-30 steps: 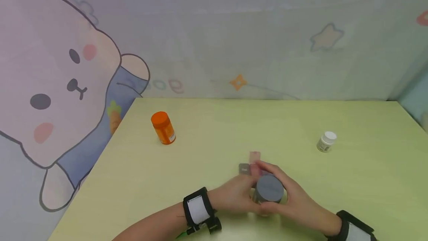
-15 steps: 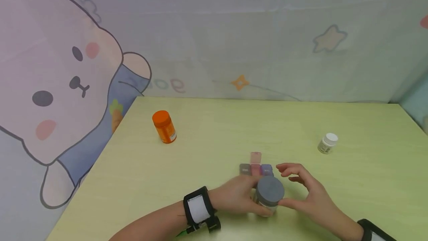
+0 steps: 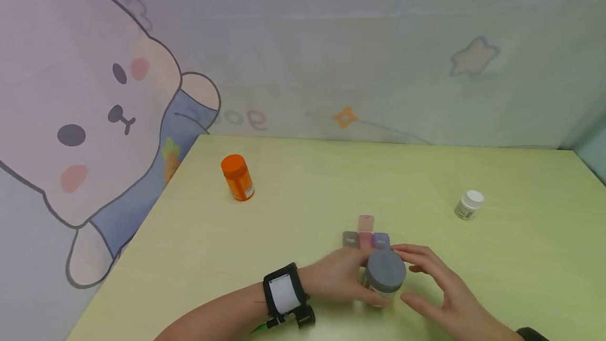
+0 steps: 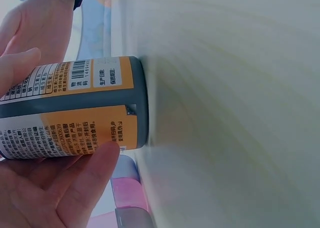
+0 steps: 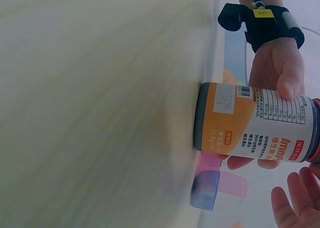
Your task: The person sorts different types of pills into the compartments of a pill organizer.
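A supplement bottle (image 3: 385, 271) with a grey lid and an orange-and-white label stands upright on the table. My left hand (image 3: 333, 278) grips its body from the left, thumb on the near side. To the right of the lid is my right hand (image 3: 437, 288), fingers loosely bent and spread from the thumb, fingertips right at the lid's far edge. In the right wrist view the label of the bottle (image 5: 255, 123) faces the camera. Just behind it lies a small pill organizer (image 3: 366, 240) with grey, pink and purple compartments; its pink flap is raised, and its near part is hidden.
An orange bottle (image 3: 238, 178) stands at the back left of the yellow-green table (image 3: 303, 183). A small white bottle (image 3: 469, 204) stands to the right. Behind the table hangs a cartoon-printed cloth (image 3: 303, 57).
My right hand let go of the lid and drew back to the right, then its fingertips came back toward the lid. My left hand keeps its hold on the bottle.
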Action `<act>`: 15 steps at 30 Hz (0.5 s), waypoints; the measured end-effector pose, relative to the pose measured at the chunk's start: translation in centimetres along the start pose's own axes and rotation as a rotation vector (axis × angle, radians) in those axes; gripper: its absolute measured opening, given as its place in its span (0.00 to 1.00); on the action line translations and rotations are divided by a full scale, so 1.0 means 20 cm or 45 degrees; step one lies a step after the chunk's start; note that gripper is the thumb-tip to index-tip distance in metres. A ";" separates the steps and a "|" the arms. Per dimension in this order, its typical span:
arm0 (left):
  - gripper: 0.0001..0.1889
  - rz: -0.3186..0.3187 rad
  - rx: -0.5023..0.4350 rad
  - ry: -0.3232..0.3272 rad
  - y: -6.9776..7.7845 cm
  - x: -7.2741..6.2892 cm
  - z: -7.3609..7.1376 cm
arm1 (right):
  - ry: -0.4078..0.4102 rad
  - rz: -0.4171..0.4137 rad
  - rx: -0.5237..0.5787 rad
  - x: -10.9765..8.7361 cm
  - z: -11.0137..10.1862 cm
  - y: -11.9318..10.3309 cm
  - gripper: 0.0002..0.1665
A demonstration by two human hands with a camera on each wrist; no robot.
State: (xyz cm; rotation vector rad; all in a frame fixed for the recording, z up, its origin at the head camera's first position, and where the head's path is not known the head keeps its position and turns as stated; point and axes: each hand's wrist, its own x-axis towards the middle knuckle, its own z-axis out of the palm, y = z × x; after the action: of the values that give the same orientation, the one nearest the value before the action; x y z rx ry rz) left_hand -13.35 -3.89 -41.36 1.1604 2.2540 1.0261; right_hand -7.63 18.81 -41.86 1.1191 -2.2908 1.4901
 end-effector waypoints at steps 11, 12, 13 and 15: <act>0.27 0.102 0.017 0.038 -0.02 0.00 0.00 | -0.031 0.098 0.264 0.10 0.11 0.03 0.43; 0.26 0.101 0.009 0.039 -0.02 -0.01 0.00 | -0.031 0.094 0.296 0.10 0.12 0.04 0.42; 0.25 0.103 0.005 0.036 -0.02 -0.01 0.00 | -0.027 0.093 0.313 0.11 0.13 0.04 0.41; 0.24 0.100 -0.016 0.024 -0.02 0.00 0.00 | -0.016 0.114 0.315 0.11 0.12 0.04 0.40</act>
State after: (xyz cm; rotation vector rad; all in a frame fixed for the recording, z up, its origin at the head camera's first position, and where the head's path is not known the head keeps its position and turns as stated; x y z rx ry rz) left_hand -13.54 -4.03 -41.66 1.2479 2.2291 1.0843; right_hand -9.17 15.88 -42.46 1.0991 -2.2375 1.8463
